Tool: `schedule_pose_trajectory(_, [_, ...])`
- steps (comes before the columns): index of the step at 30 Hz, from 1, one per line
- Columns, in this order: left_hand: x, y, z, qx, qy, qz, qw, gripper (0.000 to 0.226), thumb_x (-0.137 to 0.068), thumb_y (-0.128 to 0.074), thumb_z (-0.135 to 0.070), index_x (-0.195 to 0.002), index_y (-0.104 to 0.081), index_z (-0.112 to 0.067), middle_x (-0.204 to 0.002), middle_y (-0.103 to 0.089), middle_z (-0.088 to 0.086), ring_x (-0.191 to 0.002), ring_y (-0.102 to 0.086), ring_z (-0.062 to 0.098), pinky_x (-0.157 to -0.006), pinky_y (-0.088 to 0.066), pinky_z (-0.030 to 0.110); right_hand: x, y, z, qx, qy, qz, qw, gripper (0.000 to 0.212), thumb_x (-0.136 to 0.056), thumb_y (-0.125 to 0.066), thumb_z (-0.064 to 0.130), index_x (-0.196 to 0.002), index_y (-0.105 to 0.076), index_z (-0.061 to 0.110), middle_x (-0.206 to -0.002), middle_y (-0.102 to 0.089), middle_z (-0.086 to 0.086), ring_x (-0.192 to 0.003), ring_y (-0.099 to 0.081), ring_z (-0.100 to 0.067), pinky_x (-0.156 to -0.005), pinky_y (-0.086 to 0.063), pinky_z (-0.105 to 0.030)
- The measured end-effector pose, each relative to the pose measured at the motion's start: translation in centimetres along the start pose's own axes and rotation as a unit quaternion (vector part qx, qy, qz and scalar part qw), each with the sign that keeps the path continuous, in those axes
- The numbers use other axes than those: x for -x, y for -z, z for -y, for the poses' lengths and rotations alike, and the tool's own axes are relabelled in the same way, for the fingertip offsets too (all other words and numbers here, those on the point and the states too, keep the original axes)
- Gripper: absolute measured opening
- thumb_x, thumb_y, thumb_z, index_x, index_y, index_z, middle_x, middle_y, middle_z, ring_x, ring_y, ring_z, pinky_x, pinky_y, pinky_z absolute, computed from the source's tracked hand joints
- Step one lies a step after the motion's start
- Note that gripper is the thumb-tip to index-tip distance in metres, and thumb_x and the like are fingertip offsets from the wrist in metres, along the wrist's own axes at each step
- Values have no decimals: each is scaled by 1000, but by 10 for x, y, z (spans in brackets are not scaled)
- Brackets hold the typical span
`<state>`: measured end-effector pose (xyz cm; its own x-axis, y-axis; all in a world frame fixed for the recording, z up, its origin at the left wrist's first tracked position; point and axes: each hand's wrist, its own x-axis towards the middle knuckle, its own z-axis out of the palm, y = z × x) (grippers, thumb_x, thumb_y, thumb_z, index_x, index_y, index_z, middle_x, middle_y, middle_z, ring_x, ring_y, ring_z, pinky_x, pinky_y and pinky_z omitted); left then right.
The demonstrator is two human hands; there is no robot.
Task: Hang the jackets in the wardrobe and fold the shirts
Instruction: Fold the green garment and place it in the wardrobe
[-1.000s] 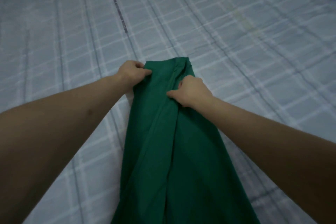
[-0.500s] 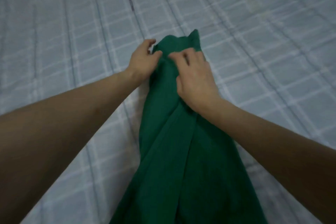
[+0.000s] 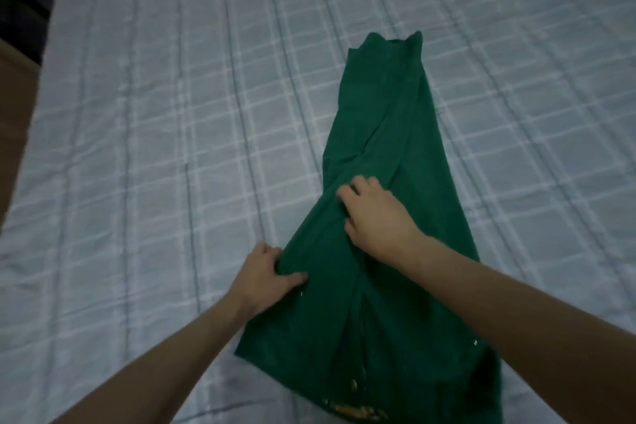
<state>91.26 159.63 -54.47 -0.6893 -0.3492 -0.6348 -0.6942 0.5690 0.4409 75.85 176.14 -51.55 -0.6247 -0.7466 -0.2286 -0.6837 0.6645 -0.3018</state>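
Bed point(image 3: 172, 148): fills nearly the whole view, covered in a pale blue-grey sheet with a white check pattern, lightly wrinkled. Dark floor or furniture edge visible at far left.

Green shirt point(image 3: 385, 120): lies on the sheet right of centre, folded lengthwise into a long narrow strip. Far end narrow, pointing away from the person; near end wider, running out of view at the bottom edge. Overlapping panels form a lengthwise crease down the middle. Small yellowish marking at the near end, too blurred to read.

Right hand point(image 3: 378, 217): on top of the shirt about midway along, fingers curled into the cloth, gathering a fold of it near the centre crease.

Left hand point(image 3: 265, 275): at the shirt's left edge, nearer the person than the right hand. Thumb lies on top of the fabric, fingers tucked under the edge, pinching it.
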Motion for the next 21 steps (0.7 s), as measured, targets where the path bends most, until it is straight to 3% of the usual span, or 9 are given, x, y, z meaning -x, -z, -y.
schedule_pose_trajectory(2, [16,0,5,-8,3,29,1000,34,-76,-75,-32,-102,-58,-19,-104,-51,-1,-95,-55,17,-82,-45,27,30,-10,23,-127,-31,75,989,28,-87,-50,18,-115,-54,17,-114,-57,-7,-105,-54,-25,-85,-49,-37])
schedule_pose_trajectory(5, [35,5,7,35,27,61,997,39,-79,-69,-13,-115,-54,-17,-111,-61,3,-98,-58,20,-80,-47,26,76,-38,50,-186,-58,232,953,53,-86,-55,25,-137,-44,16,-132,-50,-9,-121,-49,-26,-102,-42,-35])
schedule_pose_trajectory(8, [56,7,-12,141,12,82,986,40,-77,-67,-16,-116,-57,-21,-109,-67,-1,-98,-63,16,-88,-53,33,123,-47,80,-289,-86,194,933,102,-72,-69,49,-152,-10,25,-155,-13,4,-142,-15,-20,-116,-23,-38])
schedule_pose_trajectory(10, [73,4,-35,191,-35,103,976,36,-78,-66,-19,-114,-62,-23,-106,-70,-5,-96,-66,13,-89,-54,33,149,-39,102,-347,-108,111,925,117,-59,-72,62,-150,-7,31,-148,-6,17,-139,-10,-12,-116,-21,-33])
schedule_pose_trajectory(13, [98,-11,-71,244,-93,167,951,12,-89,-60,-21,-98,-67,-18,-93,-71,-10,-85,-66,6,-77,-50,16,181,-35,108,-448,-220,-67,864,90,-61,-78,46,-137,-35,25,-124,-39,7,-110,-48,-7,-94,-45,-23])
schedule_pose_trajectory(15, [110,-23,-89,268,-93,209,936,16,-92,-55,-29,-91,-70,-21,-82,-69,-13,-74,-63,-1,-64,-45,8,199,-33,91,-582,-317,-149,734,55,-79,-72,13,-128,-47,18,-103,-57,-4,-79,-65,-15,-72,-57,-26])
schedule_pose_trajectory(17, [116,-41,-93,296,-97,221,924,23,-89,-54,-33,-99,-72,-22,-90,-72,-14,-85,-64,-8,-80,-46,6,218,-29,63,-692,-383,-187,583,41,-90,-54,-5,-126,-47,12,-90,-62,-13,-62,-66,-18,-62,-59,-30])
schedule_pose_trajectory(19, [123,-63,-84,356,-99,247,896,33,-89,-47,-27,-112,-69,-18,-111,-72,-5,-109,-63,4,-106,-41,26,237,-26,40,-700,-419,-158,557,33,-93,-49,-1,-124,-50,12,-90,-65,-15,-65,-65,-18,-61,-59,-32])
schedule_pose_trajectory(21, [133,-84,-72,420,-67,305,852,43,-89,-40,-24,-125,-62,-13,-125,-66,2,-120,-58,14,-110,-37,36,251,-31,29,-675,-429,-74,596,26,-94,-55,18,-120,-55,16,-98,-66,-12,-78,-66,-21,-70,-60,-38])
